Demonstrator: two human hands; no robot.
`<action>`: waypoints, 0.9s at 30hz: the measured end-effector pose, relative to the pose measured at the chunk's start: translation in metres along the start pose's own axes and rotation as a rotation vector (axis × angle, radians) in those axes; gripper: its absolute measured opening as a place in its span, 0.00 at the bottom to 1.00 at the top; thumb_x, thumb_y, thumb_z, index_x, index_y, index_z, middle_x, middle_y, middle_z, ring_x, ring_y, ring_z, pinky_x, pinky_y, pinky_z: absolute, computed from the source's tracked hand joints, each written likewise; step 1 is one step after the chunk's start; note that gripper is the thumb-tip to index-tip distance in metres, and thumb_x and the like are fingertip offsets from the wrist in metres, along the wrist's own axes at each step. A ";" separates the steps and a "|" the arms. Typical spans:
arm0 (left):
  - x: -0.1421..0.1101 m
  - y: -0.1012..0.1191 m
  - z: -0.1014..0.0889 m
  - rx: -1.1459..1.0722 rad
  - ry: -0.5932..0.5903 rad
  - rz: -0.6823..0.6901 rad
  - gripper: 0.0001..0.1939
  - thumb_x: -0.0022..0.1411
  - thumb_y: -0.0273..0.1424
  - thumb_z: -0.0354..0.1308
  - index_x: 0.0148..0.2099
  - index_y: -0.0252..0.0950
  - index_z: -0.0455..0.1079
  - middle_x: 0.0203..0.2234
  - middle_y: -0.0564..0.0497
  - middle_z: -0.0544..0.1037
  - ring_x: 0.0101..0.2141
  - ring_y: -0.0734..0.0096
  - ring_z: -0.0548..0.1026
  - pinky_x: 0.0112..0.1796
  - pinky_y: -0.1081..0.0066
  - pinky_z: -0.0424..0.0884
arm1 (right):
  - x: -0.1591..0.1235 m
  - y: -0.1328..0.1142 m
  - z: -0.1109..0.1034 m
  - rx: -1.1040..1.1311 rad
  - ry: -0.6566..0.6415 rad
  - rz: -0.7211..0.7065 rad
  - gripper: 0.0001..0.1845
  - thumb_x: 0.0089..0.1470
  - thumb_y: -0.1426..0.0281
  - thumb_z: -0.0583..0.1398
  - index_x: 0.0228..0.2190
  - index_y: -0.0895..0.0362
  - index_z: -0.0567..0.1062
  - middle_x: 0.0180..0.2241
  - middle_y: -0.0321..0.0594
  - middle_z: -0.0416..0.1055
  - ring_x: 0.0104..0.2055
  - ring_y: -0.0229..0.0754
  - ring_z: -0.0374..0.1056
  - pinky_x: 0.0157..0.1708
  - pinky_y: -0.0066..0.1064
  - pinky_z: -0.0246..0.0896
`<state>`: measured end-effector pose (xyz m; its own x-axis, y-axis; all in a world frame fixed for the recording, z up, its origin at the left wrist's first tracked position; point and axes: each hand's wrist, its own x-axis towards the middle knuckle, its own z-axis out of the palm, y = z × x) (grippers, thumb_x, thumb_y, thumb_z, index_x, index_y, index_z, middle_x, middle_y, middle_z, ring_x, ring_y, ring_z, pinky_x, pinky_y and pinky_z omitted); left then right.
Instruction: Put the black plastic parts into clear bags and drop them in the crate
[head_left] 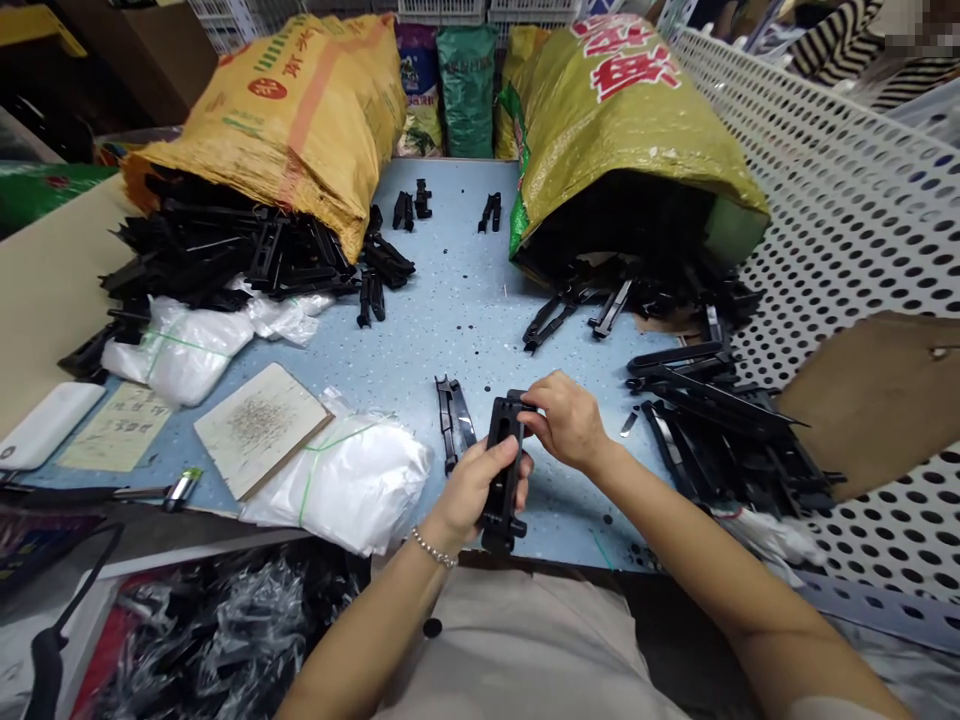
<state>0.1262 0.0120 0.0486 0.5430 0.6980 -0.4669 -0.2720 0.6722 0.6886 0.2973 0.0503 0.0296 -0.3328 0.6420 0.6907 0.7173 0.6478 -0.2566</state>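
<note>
My left hand (480, 485) is wrapped round the lower half of a long black plastic part (504, 470), held upright over the near edge of the blue table (457, 300). My right hand (564, 420) pinches the top end of the same part, fingers closed. Another black part (452, 418) lies flat on the table just left of my hands. A small metal piece (628, 422) lies to the right of my right hand.
Two large sacks, yellow-orange (300, 110) and olive-green (630, 120), spill black plastic parts onto the table. More black parts are piled at the right (720, 420). White plastic bags (352, 480), a card with small pins (259, 425) and a perforated white crate wall (840, 220) surround the work area.
</note>
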 end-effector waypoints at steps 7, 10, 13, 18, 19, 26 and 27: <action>0.007 0.003 -0.015 -0.108 0.226 0.117 0.32 0.51 0.50 0.60 0.52 0.35 0.62 0.25 0.57 0.67 0.19 0.85 0.66 0.21 0.79 0.62 | 0.001 -0.025 0.011 0.155 -0.103 0.288 0.26 0.67 0.55 0.43 0.29 0.59 0.66 0.24 0.38 0.65 0.26 0.33 0.60 0.29 0.26 0.51; 0.006 0.013 -0.028 -0.144 0.241 0.156 0.35 0.51 0.50 0.60 0.55 0.34 0.62 0.25 0.56 0.67 0.21 0.85 0.67 0.23 0.80 0.63 | -0.010 -0.045 0.010 0.217 -0.202 -0.055 0.28 0.66 0.52 0.42 0.33 0.60 0.69 0.29 0.42 0.67 0.32 0.37 0.60 0.33 0.30 0.50; 0.003 0.018 -0.030 -0.134 0.232 0.158 0.35 0.51 0.50 0.59 0.55 0.33 0.62 0.26 0.56 0.67 0.22 0.85 0.66 0.24 0.80 0.62 | -0.023 -0.058 0.017 0.204 -0.211 -0.170 0.22 0.67 0.58 0.45 0.33 0.61 0.69 0.30 0.43 0.67 0.32 0.38 0.56 0.33 0.31 0.48; -0.016 0.018 -0.019 0.159 0.313 0.345 0.28 0.55 0.48 0.57 0.52 0.35 0.65 0.29 0.53 0.69 0.26 0.84 0.65 0.28 0.78 0.63 | -0.042 -0.075 0.026 0.579 -0.279 0.146 0.20 0.67 0.61 0.45 0.32 0.61 0.66 0.28 0.40 0.63 0.32 0.36 0.56 0.34 0.29 0.52; -0.021 0.018 -0.017 0.264 0.339 0.432 0.27 0.54 0.46 0.59 0.51 0.36 0.66 0.31 0.52 0.70 0.29 0.83 0.66 0.32 0.78 0.64 | -0.045 -0.078 0.025 0.706 -0.329 0.285 0.21 0.67 0.60 0.45 0.31 0.61 0.65 0.27 0.39 0.61 0.31 0.34 0.56 0.33 0.28 0.53; -0.018 0.023 -0.023 -0.004 0.256 0.213 0.31 0.52 0.48 0.60 0.54 0.35 0.63 0.26 0.55 0.68 0.23 0.86 0.63 0.26 0.80 0.61 | -0.023 -0.072 0.002 0.622 -0.608 0.252 0.24 0.67 0.56 0.43 0.36 0.61 0.68 0.32 0.41 0.67 0.32 0.34 0.61 0.33 0.27 0.56; -0.014 0.023 -0.026 -0.106 0.244 0.129 0.32 0.52 0.48 0.60 0.54 0.35 0.63 0.25 0.55 0.68 0.21 0.86 0.63 0.24 0.80 0.60 | -0.017 -0.069 -0.001 0.449 -0.523 0.100 0.23 0.66 0.55 0.47 0.38 0.61 0.69 0.33 0.42 0.68 0.34 0.36 0.61 0.35 0.29 0.55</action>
<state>0.0920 0.0236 0.0565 0.2946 0.8095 -0.5078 -0.4145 0.5871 0.6954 0.2542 -0.0053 0.0362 -0.6106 0.7474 0.2620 0.4743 0.6100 -0.6348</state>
